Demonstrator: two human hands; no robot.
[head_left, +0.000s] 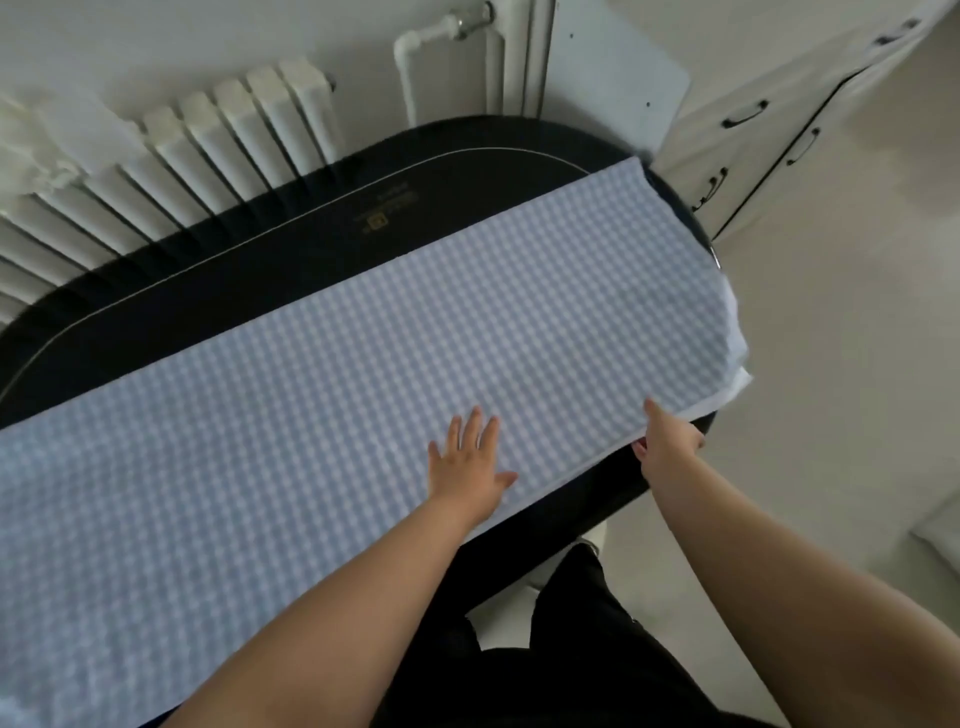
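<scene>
Fingers (474, 428) of left hand (467, 470) spread flat on checked cloth (363, 338); right hand (670, 441) grips its near edge.

Dark table (208, 306) under checked cloth (363, 364)

**Materials and surface finishes at the bench**

Checked cloth (415, 338): woven fabric in pale blue and white, matt, with a fine, slightly raised weave; the underside showing at its right end is plain white. Bench (234, 291): dark covering, matt and smooth, printed with a thin pale line and gold lettering. Radiator (208, 150): ribbed, painted white, with a soft sheen. Pipe (410, 57): white, smooth, plastic-looking. Cabinet (810, 104): smooth white fronts, satin finish; handles (745, 115) of dark metal. Floor (841, 338): pale, smooth, matt.
</scene>
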